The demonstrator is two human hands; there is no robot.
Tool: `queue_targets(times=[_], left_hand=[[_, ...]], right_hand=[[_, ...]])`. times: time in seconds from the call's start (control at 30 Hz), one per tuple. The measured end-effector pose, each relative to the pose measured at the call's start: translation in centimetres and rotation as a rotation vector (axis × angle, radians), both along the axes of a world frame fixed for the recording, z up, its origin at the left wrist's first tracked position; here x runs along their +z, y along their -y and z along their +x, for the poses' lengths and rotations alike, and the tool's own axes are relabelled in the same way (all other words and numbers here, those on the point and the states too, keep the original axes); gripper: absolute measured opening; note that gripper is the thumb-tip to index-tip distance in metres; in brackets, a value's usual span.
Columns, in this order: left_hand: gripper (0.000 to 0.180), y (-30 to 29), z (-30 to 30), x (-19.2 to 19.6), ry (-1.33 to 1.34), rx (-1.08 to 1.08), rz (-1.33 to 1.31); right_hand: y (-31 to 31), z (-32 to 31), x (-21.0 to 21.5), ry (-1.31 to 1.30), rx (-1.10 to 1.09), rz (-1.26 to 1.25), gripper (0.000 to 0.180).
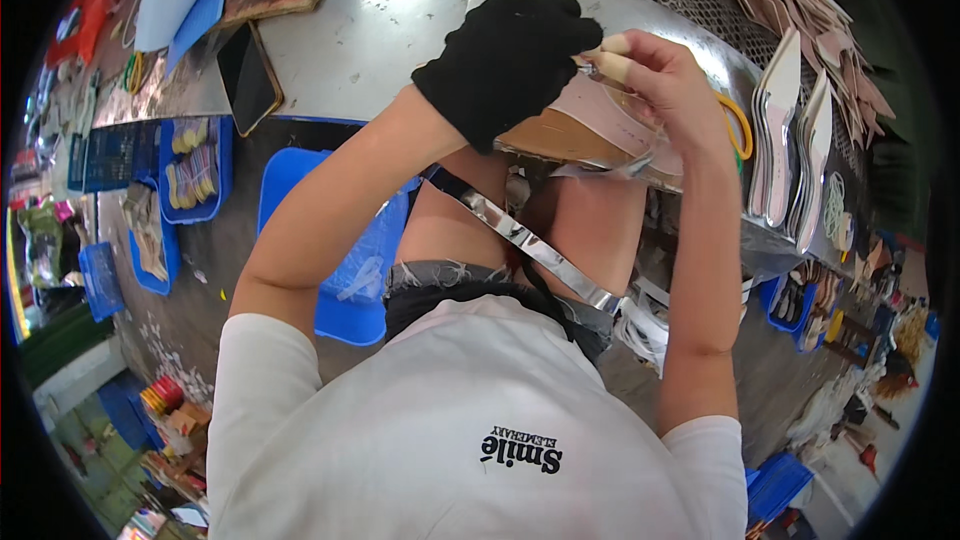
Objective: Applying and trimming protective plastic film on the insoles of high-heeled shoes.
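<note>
My left hand (pixel 515 60) wears a black glove, its fingers curled in against my right fingertips above the table edge. My right hand (pixel 665 85) is bare except for pale covers on the thumb and a finger, which pinch together. Between the two hands shows a tiny shiny piece (pixel 586 67), too small to name. Below them a pale pink flat piece (pixel 597 110) lies on a brown board (pixel 550 138). Clear plastic film (pixel 655 158) hangs beside my right wrist.
Right of my hands are a yellow loop handle (pixel 738 128) and stacked sole-shaped pieces (pixel 775 130). Pinkish flat pieces (pixel 790 0) pile up behind. A phone (pixel 250 78) rests at the left edge of the metal table (pixel 380 30). Below stands a blue bin (pixel 285 180); a shiny strip (pixel 525 238) crosses my lap.
</note>
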State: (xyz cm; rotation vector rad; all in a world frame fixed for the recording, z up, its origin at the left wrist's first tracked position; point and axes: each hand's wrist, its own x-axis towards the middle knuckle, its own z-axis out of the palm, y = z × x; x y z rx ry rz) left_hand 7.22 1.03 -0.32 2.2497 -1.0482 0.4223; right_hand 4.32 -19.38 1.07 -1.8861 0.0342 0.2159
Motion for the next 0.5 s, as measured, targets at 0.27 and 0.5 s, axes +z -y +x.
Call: queue_targets(times=[0.27,0.5], left_hand=[[0.028,-0.1,-0.5,-0.1,0.084,-0.067,0.089],[0.028,0.5,-1.1,0.4,0.086,-0.126,0.097]], right_hand=[[-1.4,-4.0,-0.7,0.57,-0.123,-0.54,0.013],[-2.9,-4.1,-1.9,0.53,-0.169,-0.707,0.012]])
